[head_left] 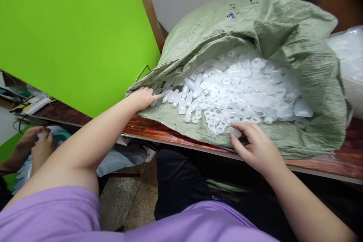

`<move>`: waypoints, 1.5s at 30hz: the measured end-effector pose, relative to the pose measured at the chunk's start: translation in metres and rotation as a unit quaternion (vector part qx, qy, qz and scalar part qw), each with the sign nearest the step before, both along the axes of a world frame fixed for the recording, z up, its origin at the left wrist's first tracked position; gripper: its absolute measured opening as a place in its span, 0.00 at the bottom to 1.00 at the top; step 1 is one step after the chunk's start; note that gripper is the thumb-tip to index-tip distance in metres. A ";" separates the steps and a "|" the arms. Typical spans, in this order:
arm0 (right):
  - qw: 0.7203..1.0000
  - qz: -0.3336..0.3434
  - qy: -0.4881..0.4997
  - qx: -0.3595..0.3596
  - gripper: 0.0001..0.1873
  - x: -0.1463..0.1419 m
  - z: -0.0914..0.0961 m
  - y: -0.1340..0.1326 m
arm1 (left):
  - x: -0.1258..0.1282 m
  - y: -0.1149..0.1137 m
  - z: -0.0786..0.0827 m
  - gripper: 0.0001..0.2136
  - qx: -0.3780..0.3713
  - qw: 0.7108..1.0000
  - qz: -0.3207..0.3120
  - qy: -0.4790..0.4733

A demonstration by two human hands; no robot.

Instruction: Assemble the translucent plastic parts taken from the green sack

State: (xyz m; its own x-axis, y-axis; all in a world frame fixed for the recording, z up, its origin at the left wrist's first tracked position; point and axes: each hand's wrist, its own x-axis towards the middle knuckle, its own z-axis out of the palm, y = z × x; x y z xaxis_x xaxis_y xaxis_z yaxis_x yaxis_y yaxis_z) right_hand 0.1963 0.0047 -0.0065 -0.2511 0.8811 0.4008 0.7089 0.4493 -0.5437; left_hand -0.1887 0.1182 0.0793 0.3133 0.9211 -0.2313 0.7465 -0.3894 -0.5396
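Observation:
A big green woven sack (255, 22) lies open on its side on a wooden table (348, 155), spilling a heap of small translucent white plastic tubes (241, 87). My left hand (143, 97) rests at the sack's left lip, fingers curled among the nearest tubes. My right hand (255, 143) lies on the sack's lower lip at the table's front edge, fingers bent, with its fingertips touching a tube at the edge of the heap. I cannot make out whether either hand has a tube inside its fingers.
A bright green board (70, 34) stands at the left. Below it another person's hands (36, 143) work at something pale. A clear bag of white parts (350, 56) sits at the far right. Tiled floor shows under the table.

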 end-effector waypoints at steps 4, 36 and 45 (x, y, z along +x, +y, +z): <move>1.000 0.007 0.007 0.015 0.12 0.001 0.000 0.000 | 0.004 0.009 -0.002 0.17 -0.066 0.998 0.002 0.009; 0.998 0.014 0.046 0.044 0.12 0.001 -0.001 -0.002 | 0.052 0.027 -0.024 0.15 -0.039 0.831 0.338 -0.439; 0.992 -0.010 0.078 0.102 0.16 0.005 -0.001 -0.001 | 0.065 -0.020 -0.047 0.27 0.097 0.832 0.305 -0.453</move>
State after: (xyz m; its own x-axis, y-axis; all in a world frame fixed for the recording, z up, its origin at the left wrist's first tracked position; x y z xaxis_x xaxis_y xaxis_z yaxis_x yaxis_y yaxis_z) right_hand 0.2009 0.0042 -0.0074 -0.1543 0.7823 0.6034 0.6331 0.5472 -0.5476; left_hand -0.1239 0.0981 0.0324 -0.2609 0.9652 0.0172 0.9084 0.2394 0.3426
